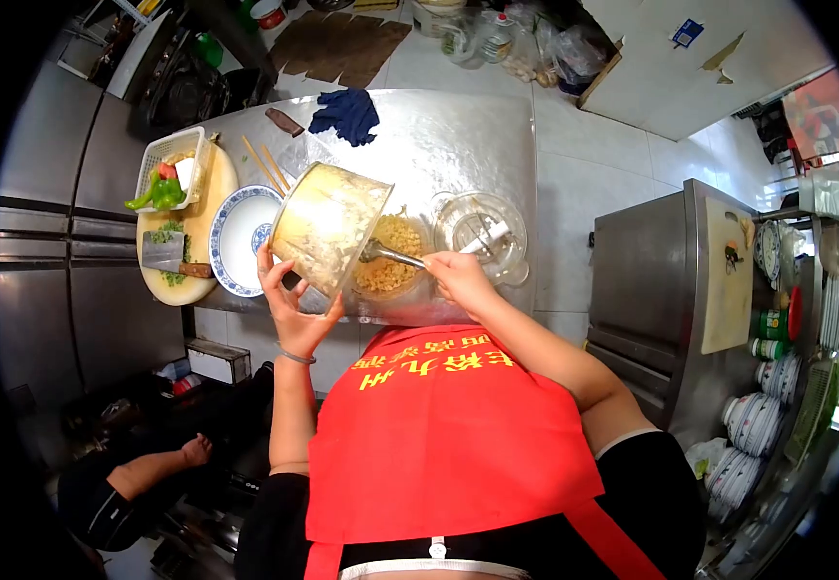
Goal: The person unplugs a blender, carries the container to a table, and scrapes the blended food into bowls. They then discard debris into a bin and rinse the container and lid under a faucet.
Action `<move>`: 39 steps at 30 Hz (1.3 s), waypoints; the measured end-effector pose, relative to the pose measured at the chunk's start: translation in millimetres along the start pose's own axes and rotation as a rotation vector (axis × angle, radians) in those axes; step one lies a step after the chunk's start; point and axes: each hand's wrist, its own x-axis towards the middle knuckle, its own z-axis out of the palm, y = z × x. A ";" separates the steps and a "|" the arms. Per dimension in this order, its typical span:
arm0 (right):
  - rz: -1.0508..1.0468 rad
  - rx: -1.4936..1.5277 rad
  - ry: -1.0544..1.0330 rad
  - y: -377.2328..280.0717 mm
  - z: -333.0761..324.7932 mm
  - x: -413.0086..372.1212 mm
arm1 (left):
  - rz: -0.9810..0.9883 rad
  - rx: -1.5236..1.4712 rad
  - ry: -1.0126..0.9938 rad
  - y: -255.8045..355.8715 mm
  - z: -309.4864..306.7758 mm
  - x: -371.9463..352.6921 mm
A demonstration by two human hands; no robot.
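Observation:
My left hand [296, 307] grips the near side of a large metal pot [328, 224], which is tilted on its side with its mouth facing right. In my right hand [460, 280] is the handle of a metal spoon [392, 253], whose head is at the pot's mouth. Below the mouth sits a container of yellow crumbly food [395, 275]. Left of the pot lies a white bowl with a blue patterned rim [236, 242]. A clear plastic lid [511, 256] is to the right of the food.
A round cutting board [154, 280] holds a cleaver [161, 253], chopped greens and a basket [186, 145] with peppers. Chopsticks [263, 162] and a dark blue cloth [345, 116] lie on the steel table [439, 126]. Another person's arm [159, 467] shows at lower left.

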 end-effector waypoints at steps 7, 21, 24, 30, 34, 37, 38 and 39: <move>-0.498 -0.384 0.014 1.1 19.2 -4.5 | -0.042 -0.101 0.090 5.9 2.9 3.9; -1.143 -1.046 -0.019 -50.2 66.4 -21.7 | -0.411 -0.666 0.263 11.7 -3.3 -15.6; -1.162 -1.135 -0.107 -66.9 59.3 -30.2 | -0.507 -0.916 0.303 13.7 -5.5 -24.2; -0.792 -1.315 0.191 -75.8 0.1 45.5 | -0.638 -1.104 0.404 3.4 -28.9 -40.9; -0.727 -1.430 0.116 -49.9 -1.6 85.6 | -0.571 -1.094 0.354 -4.4 -47.8 -48.9; -0.731 -1.483 0.141 -36.8 2.7 102.7 | -0.530 -1.076 0.392 2.0 -58.5 -47.8; -0.738 -1.527 0.152 -35.9 4.5 104.8 | -0.509 -1.070 0.410 1.4 -61.2 -48.4; -0.745 -1.573 0.163 -35.7 5.3 106.2 | -0.506 -1.069 0.416 -2.3 -64.1 -51.6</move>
